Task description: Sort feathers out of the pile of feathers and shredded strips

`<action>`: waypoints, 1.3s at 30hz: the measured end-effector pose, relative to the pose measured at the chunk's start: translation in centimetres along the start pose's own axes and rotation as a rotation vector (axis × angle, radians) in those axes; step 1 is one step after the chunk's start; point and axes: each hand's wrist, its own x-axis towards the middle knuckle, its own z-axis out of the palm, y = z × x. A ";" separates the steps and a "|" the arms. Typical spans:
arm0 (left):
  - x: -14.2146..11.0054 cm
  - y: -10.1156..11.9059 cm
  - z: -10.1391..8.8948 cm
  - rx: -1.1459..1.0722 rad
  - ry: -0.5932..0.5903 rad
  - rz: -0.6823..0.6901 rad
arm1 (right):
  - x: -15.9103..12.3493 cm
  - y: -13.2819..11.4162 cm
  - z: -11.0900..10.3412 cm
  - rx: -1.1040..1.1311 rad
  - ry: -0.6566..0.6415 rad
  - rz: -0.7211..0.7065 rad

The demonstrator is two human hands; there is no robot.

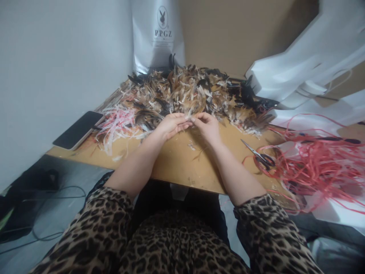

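Note:
My left hand [175,125] and my right hand [207,127] meet at the near edge of a big heap of feathers [182,87], brown, black and white. Both hands are closed in pinches, fingertips almost touching. Between them is a small brown feather [188,114] with a pale end; it partly blends into the heap behind. Which fingers grip which part of it is too small to make out. A few loose wisps lie on the wooden table [182,167] under my hands.
At left lie a dark-screened phone [78,129] and pink-and-white strips [118,123]. Scissors [261,155] rest at right beside a tangle of red ribbon [322,167]. A white sewing machine [308,53] stands at the right back, a white printed bag [159,42] behind the heap.

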 end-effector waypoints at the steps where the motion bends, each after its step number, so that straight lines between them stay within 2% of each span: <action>1: -0.1 0.1 0.0 0.011 0.004 -0.006 | 0.1 -0.1 -0.1 0.007 0.003 0.021; 6: -0.2 0.3 0.0 0.047 0.015 -0.013 | 0.2 -0.8 -0.8 0.089 0.039 0.111; 22: -0.1 -0.4 0.2 0.093 -0.032 -0.044 | 0.5 -0.3 -0.8 0.143 0.011 0.168; 30: 0.1 -0.5 0.1 0.088 -0.039 0.025 | 0.2 -0.5 -0.4 0.172 -0.007 0.162; 39: -0.2 -0.4 0.3 0.197 -0.079 0.020 | 0.1 -0.6 -0.3 0.164 0.018 0.138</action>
